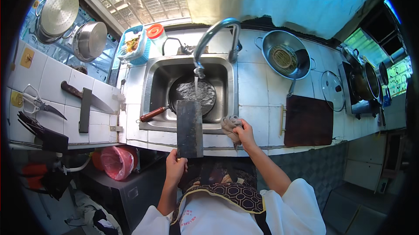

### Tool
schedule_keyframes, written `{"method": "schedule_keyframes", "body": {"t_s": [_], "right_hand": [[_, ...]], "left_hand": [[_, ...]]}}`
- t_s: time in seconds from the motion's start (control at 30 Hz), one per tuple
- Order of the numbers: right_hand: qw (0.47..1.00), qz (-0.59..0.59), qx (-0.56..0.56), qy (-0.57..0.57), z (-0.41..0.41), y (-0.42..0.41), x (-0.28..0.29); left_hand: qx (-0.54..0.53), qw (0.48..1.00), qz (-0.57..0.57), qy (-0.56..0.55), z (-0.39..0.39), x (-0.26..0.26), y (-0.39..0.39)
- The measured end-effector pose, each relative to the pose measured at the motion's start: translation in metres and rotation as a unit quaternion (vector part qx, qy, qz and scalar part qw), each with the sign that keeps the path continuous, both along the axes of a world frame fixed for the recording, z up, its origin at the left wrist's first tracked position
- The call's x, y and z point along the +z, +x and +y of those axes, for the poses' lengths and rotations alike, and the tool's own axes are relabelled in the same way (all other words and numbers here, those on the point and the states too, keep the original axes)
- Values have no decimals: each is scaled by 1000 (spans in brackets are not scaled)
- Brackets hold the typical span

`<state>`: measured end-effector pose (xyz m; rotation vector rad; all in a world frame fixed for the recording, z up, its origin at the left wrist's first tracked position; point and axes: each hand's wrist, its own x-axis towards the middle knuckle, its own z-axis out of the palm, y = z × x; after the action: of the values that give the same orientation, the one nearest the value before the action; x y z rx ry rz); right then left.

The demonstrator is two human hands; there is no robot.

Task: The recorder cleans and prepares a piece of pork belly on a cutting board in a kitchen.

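Observation:
My left hand point(175, 167) grips the handle end of a broad, dark-bladed cleaver point(189, 127), whose blade extends over the front rim of the steel sink point(154, 81). In my right hand point(246, 136) is a crumpled grey-brown rag point(231, 127), just off the sink's right front corner and apart from the blade. Beneath the curved chrome faucet point(216, 27), a stream of water point(196, 86) runs into a dark frying pan point(209, 92) in the sink. The pan's wooden handle point(154, 114) points to the left front corner. The blade covers part of the pan.
Right of the sink are a two-handled metal pot point(288, 43), a dark cutting board point(309, 122), a glass lid point(330, 87) and a stove point(355, 105) with pans. A blue basket point(140, 51) and a red-lidded jar point(157, 36) stand behind left. A knife point(98, 102) hangs on the left wall.

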<state>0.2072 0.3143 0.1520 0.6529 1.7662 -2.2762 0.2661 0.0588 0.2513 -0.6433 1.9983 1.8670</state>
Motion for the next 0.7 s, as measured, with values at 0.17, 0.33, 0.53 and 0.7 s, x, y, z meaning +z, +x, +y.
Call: {"method": "schedule_keyframes", "body": {"t_s": [0.17,0.33,0.53,0.7], "right_hand": [[978,54,10,202,-91,-102,-37],[860,-4,48,508,-125,-180,-85],[933,47,-5,358,-147,-190,-59],[926,76,-37,368,-133,-187,-42]], "left_hand": [[49,997,-9,-62,-111,1,-4],[41,997,-9,-69,-157,-4,-31],[-30,999,12,27,-116,-54,-113],[-144,986,71,54,-66,-90,-185]]}}
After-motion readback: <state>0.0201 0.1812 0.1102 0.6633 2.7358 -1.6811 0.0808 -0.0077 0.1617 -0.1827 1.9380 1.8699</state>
